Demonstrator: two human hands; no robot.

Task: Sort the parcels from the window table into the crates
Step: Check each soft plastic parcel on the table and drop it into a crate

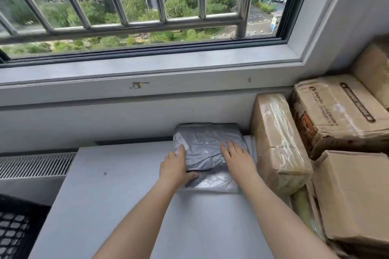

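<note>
The grey parcel (pixel 207 149) lies on the window table (pixel 126 206), against the wall under the sill. My left hand (pixel 174 167) grips the parcel's left edge, thumb tucked under; my right hand (pixel 236 153) rests flat on it, fingers straight

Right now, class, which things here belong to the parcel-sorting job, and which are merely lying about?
Job:
grey plastic mailer parcel
left hand, gripping its left edge
right hand, resting flat on top
grey window table
black mesh crate
taped brown cardboard boxes

Lying about:
white ribbed radiator grille
steel window bars
</note>
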